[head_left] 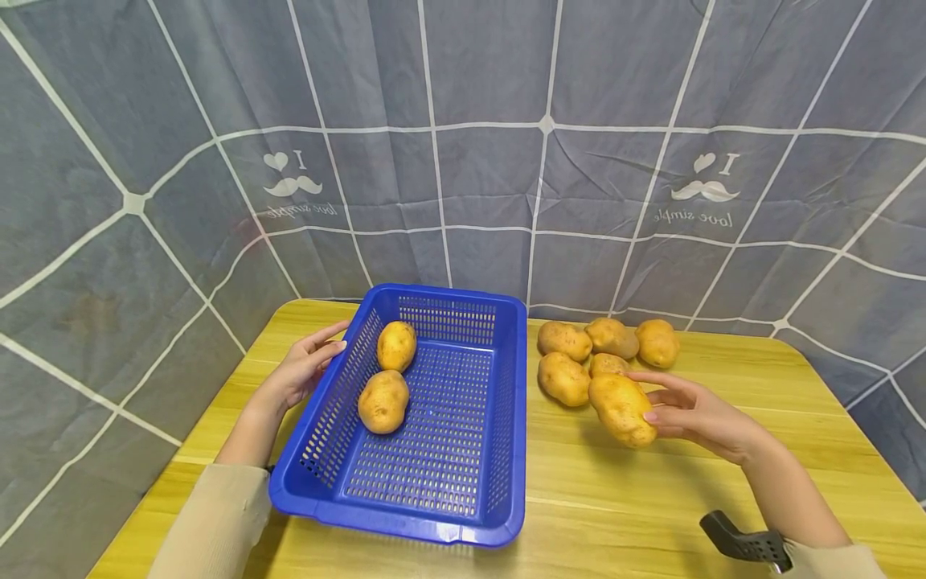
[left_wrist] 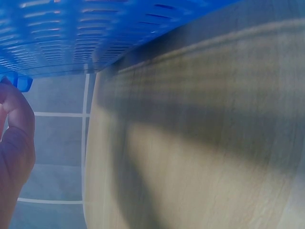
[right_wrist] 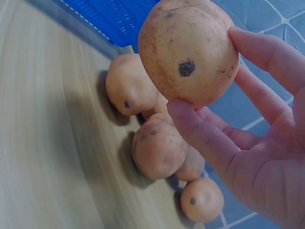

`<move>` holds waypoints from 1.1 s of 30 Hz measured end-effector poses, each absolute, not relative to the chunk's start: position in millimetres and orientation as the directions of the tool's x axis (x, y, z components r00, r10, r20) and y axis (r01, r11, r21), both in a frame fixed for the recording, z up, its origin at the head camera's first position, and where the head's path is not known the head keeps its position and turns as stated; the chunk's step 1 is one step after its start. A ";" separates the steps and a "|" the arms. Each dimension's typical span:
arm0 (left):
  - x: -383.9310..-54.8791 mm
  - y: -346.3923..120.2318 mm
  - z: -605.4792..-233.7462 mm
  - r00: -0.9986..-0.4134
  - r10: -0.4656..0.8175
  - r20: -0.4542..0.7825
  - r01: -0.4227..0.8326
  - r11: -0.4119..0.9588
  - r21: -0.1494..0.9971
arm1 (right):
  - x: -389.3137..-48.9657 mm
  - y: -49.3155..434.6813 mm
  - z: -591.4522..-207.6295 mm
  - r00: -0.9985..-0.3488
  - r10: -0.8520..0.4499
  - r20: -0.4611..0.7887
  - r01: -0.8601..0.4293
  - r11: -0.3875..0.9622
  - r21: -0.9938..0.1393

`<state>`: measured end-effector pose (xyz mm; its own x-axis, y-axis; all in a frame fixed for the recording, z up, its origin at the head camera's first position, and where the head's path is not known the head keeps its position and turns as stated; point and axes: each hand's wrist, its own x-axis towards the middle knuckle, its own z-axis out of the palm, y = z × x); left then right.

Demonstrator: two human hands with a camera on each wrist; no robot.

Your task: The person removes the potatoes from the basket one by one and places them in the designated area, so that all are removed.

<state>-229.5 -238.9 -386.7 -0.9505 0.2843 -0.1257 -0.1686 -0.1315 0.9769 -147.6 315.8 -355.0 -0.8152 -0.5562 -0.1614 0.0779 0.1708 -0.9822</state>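
Note:
My right hand (head_left: 698, 414) pinches a potato (head_left: 622, 408) between thumb and fingers, over the table at the right. In the right wrist view this potato (right_wrist: 188, 55) shows a dark spot on its skin. Several other potatoes (head_left: 564, 342) lie in a cluster just behind it. A blue plastic basket (head_left: 524, 418) with slotted walls stands left of them, with two potatoes (head_left: 383, 402) along its left side. My left hand (head_left: 300, 370) holds the basket's left rim from outside, thumb and finger at the edge; the left wrist view shows only part of this hand (left_wrist: 16, 148).
The wooden table (head_left: 579, 515) carries everything and has rounded back corners. A grey curtain (head_left: 485, 185) with white lines hangs right behind the table's back edge and down its left side. A black strap (head_left: 745, 543) is on the right wrist.

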 end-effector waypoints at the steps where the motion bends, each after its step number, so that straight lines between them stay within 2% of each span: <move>1: -229.5 -239.0 -386.8 -0.950 0.286 -0.124 -0.168 -0.135 0.977 | -147.6 317.2 -355.5 -0.816 -0.556 -0.160 0.077 0.169 -0.983; 33: -230.0 -238.7 -387.4 -0.952 0.277 -0.128 -0.164 -0.114 0.980 | -143.4 357.2 -373.1 -0.859 -0.491 -0.144 0.111 0.096 -0.989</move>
<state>-230.0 -238.7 -387.4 -0.9522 0.2774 -0.1276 -0.1645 -0.1140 0.9798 -143.4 357.2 -373.1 -0.8595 -0.4906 -0.1436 0.1106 0.0957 -0.9892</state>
